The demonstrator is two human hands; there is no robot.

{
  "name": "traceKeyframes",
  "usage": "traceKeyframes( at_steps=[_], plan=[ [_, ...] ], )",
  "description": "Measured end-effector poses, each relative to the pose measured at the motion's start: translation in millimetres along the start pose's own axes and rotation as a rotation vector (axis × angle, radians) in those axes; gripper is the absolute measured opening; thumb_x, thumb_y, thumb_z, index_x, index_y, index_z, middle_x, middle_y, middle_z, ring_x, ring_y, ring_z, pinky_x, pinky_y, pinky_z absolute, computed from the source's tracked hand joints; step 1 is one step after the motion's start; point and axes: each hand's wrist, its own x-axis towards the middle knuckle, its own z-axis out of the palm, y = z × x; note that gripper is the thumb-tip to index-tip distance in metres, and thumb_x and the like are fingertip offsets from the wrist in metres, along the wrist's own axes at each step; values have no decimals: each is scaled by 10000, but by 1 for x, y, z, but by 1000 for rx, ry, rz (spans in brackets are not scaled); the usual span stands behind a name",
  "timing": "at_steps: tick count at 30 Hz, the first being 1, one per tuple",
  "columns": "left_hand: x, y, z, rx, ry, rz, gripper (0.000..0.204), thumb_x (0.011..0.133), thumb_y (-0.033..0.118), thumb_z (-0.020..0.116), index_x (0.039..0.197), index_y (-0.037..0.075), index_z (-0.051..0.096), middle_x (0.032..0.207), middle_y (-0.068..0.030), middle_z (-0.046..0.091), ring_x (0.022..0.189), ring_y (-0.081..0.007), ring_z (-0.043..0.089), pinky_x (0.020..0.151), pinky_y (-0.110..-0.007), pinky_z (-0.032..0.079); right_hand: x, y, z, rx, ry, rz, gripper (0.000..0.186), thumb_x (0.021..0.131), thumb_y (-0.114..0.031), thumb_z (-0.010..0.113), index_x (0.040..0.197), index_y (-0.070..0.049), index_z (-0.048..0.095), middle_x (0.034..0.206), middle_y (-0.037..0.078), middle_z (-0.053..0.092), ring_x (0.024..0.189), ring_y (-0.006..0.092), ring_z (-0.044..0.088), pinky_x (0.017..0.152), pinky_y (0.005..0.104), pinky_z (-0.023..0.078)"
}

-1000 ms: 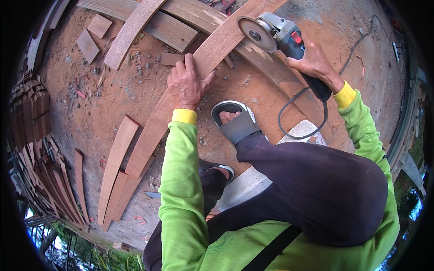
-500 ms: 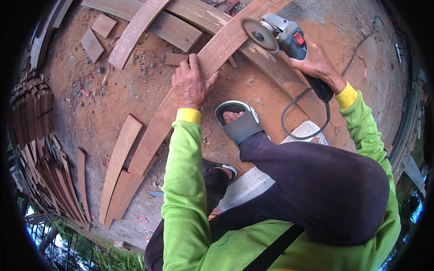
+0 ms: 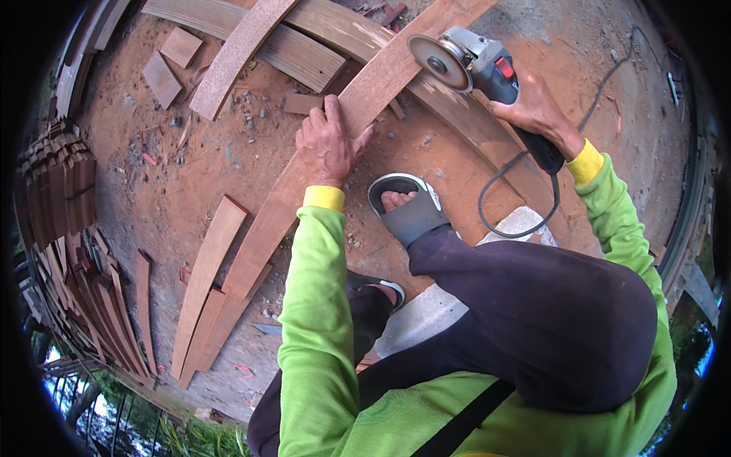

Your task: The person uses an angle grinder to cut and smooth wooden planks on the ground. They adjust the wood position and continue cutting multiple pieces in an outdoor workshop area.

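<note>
A long curved wooden plank (image 3: 274,221) runs diagonally from lower left to the top centre. My left hand (image 3: 327,141) presses down on it, fingers spread over its edge. My right hand (image 3: 537,110) grips the body of a grey and blue angle grinder (image 3: 476,65). Its round disc (image 3: 439,63) sits against the plank's upper part. The grinder's black cord (image 3: 506,202) loops over the ground below my right wrist. My foot in a grey sandal (image 3: 407,206) rests beside the plank.
More curved planks (image 3: 236,53) and small wood offcuts (image 3: 171,61) lie on the reddish dirt at the top. Shorter tapered boards (image 3: 205,282) lie at lower left. Stacks of wooden slats (image 3: 65,251) line the left rim. A pale concrete block (image 3: 434,312) is under my legs.
The grinder and my right hand have shifted slightly along the plank. My left hand stays pressed on the plank in nearly the same spot.
</note>
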Motion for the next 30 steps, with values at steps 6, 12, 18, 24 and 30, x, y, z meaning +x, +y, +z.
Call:
traceKeyframes(
  at_steps=[6,12,18,24,30],
  plan=[
    [0,-1,2,25,-8,6,779,690,580,764,1218,64,517,887,-122,560,807,-299,597,700,-422,483,0,3,1,-39,-54,65,647,658,-221,726,1204,62,525,913,223,647,804,307,648,756,395,519],
    [0,0,-2,16,-44,-4,765,725,574,749,1235,57,507,907,-138,570,829,-313,599,729,-433,491,-1,0,0,-24,-48,63,646,658,-223,726,1204,59,524,911,226,650,798,311,652,753,399,519],
    [0,-2,2,24,0,14,796,682,576,771,1234,64,511,895,-116,548,814,-289,593,703,-415,483,-1,1,0,-24,-48,42,642,661,-222,727,1201,58,522,907,233,653,801,325,657,751,403,520],
    [0,-2,3,28,8,16,807,664,577,779,1230,68,511,890,-105,540,806,-278,590,692,-408,478,-1,-4,-2,-32,-56,68,624,661,-223,733,1175,63,527,905,241,652,809,336,662,754,405,521],
    [1,0,0,13,-13,6,793,694,578,766,1232,56,509,898,-132,560,822,-305,598,715,-424,489,0,-10,-3,-36,-16,46,540,656,-229,749,1047,83,548,867,275,658,813,392,681,746,438,538]
  ],
)
